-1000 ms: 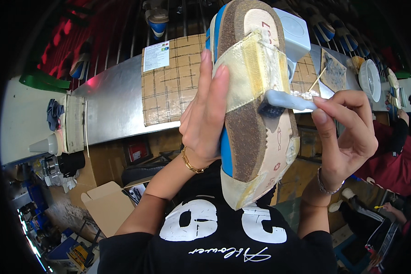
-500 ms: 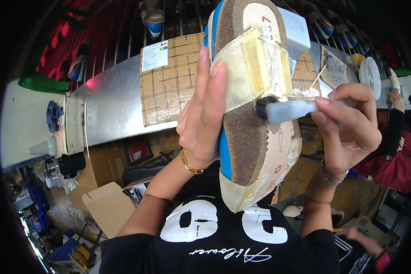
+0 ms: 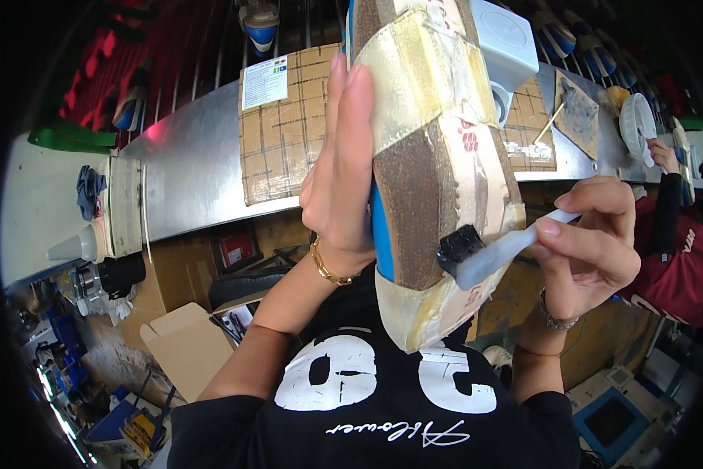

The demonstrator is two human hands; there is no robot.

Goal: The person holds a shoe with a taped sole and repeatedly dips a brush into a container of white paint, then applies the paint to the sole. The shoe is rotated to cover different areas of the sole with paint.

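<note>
My left hand (image 3: 344, 180) holds a shoe (image 3: 414, 207) up in front of my chest, its underside facing the camera. Its fingers lie along the shoe's left side and the thumb is hidden. Brown cork edging, a pale inner board and cream leather pieces folded over the underside show; blue peeks out along the left edge. Between thumb and fingertips, my right hand (image 3: 590, 234) pinches a brush (image 3: 496, 262) with a pale, whitish handle. The brush's wet-looking black bristles touch the cork beside the lower cream piece.
Behind the shoe, a wrapped cardboard box (image 3: 285, 141) lies on a metal bench (image 3: 195, 172). A white appliance (image 3: 508, 39), a stained board (image 3: 578, 113) and a white bowl (image 3: 633, 125) stand right of it. A co-worker's hand (image 3: 664, 156) is near the bowl. Shoes hang on the rack behind.
The brush has moved down the underside, from the upper cream band to near the lower one. The shoe has shifted slightly upward. The co-worker's hand has come nearer the bowl.
</note>
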